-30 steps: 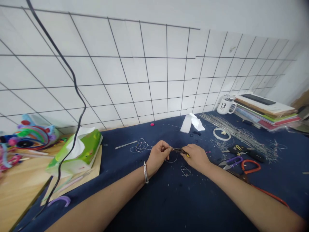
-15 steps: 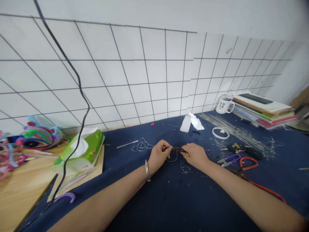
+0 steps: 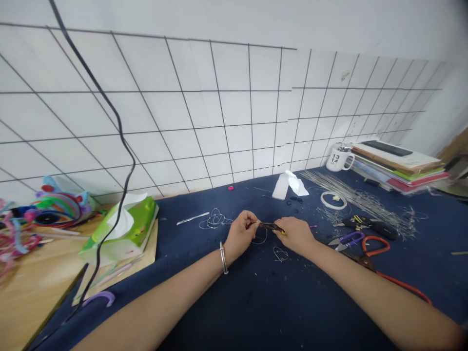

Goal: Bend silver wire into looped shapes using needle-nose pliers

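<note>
My left hand (image 3: 242, 231) is pinched closed on a thin wire (image 3: 265, 239) that curves in a loop below the fingers. A pair of pliers (image 3: 269, 226) is in my right hand (image 3: 295, 235), its dark jaws reaching the wire at my left fingertips. Whether the jaws are clamped is too small to tell. Just left of my left hand lies a coil of wire with small beads (image 3: 215, 219). Below the pliers, on the dark blue cloth (image 3: 234, 302), rests a small bent wire piece (image 3: 281, 254).
To the right lie purple scissors (image 3: 347, 241), orange-handled cutters (image 3: 376, 246), black-handled pliers (image 3: 380, 228), a white ring (image 3: 333, 200) and a bundle of straight wires (image 3: 340, 189). A mug (image 3: 340, 158) stands by stacked books (image 3: 398, 165). A tissue pack (image 3: 142, 224) and black cable (image 3: 120, 126) are left.
The view has shifted slightly, moving the surroundings in the picture. Both hands keep nearly the same hold, with the pliers still meeting the wire at my left fingertips.
</note>
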Tool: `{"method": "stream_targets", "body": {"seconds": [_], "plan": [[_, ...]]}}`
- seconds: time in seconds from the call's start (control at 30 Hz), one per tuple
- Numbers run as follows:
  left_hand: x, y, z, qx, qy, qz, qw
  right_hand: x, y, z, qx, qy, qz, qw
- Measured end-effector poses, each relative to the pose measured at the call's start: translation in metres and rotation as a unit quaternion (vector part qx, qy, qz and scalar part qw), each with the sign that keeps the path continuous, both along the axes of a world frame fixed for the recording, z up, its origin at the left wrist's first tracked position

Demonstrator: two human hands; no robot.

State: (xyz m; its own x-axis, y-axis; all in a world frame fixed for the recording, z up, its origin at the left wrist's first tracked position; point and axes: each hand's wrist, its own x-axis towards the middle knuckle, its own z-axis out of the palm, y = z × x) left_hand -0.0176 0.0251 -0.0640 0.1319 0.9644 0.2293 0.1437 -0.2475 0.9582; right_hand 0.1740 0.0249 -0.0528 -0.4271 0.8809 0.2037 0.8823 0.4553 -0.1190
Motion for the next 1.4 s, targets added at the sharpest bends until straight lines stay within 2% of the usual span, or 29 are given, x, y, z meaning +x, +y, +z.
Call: {"method": "stream_targets", "body": {"seconds": [0.73,1.0,1.4], "plan": [[0.004,0.002,-0.008,0.001,-0.030,0.018,0.999,0.000,0.002,-0.001,-0.021,-0.001,-0.013,1.000],[0.005,0.004,-0.002,-0.017,-0.071,-0.011,0.997,0.000,0.005,-0.002,-0.032,0.010,-0.016,0.999],[0.004,0.003,0.000,-0.046,-0.076,-0.049,0.995,0.003,0.011,-0.003,-0.026,0.154,0.026,0.987]]}}
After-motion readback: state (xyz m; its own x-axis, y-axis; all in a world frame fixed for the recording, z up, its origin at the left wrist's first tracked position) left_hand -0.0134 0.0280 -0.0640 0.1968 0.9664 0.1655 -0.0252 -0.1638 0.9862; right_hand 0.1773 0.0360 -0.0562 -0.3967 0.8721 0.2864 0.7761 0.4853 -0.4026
